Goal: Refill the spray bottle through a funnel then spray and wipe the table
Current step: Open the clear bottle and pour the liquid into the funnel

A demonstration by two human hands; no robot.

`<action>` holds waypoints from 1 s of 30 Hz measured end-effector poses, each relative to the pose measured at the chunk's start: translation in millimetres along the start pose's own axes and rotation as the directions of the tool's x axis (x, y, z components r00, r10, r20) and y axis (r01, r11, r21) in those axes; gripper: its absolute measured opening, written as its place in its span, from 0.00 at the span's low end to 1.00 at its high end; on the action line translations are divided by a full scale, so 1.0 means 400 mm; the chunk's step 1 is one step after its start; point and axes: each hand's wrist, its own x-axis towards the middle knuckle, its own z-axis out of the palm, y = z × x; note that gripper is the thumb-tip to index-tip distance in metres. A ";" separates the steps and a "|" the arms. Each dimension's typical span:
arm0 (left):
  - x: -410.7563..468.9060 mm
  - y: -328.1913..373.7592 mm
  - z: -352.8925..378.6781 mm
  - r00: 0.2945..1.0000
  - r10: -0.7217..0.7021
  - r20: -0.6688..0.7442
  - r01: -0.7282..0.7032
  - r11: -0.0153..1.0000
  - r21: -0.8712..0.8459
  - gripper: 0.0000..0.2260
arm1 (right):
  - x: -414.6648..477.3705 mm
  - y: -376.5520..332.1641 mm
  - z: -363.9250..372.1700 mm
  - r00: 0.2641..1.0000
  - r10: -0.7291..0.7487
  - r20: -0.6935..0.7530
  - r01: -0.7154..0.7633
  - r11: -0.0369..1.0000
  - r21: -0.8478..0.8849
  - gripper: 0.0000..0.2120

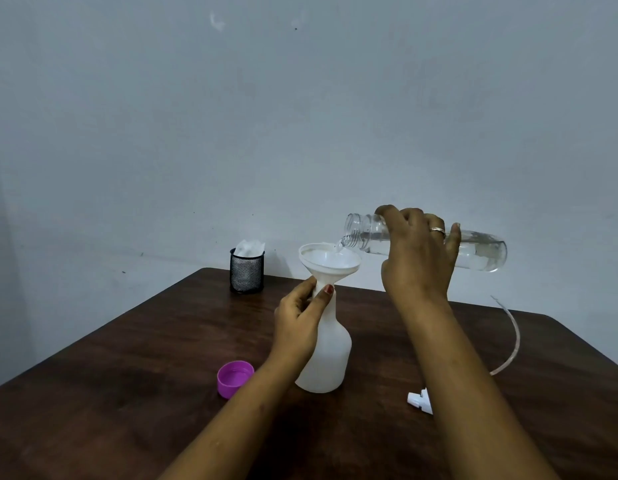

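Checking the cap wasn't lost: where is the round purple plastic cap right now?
In the head view, the round purple plastic cap lies on the dark wooden table, just left of the translucent white spray bottle.

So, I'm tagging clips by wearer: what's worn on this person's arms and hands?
Both forearms are bare, with no sleeves in view. The right hand wears a plain metallic ring; the left hand shows a dark-red painted nail.
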 end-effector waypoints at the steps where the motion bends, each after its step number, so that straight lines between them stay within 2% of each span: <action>1: 0.000 0.000 0.000 1.000 0.003 0.000 -0.003 1.000 0.003 0.12 | 0.000 -0.001 0.000 1.000 0.000 0.000 0.000 1.000 0.001 0.33; 23: 0.001 -0.003 -0.001 1.000 -0.011 0.018 0.012 1.000 -0.027 0.12 | -0.002 -0.008 0.004 0.999 -0.025 -0.029 0.024 0.999 -0.022 0.33; 30: 0.003 -0.006 -0.003 0.999 0.018 0.029 -0.017 0.999 -0.034 0.08 | -0.004 -0.009 0.001 1.000 -0.025 -0.016 0.025 1.000 -0.015 0.32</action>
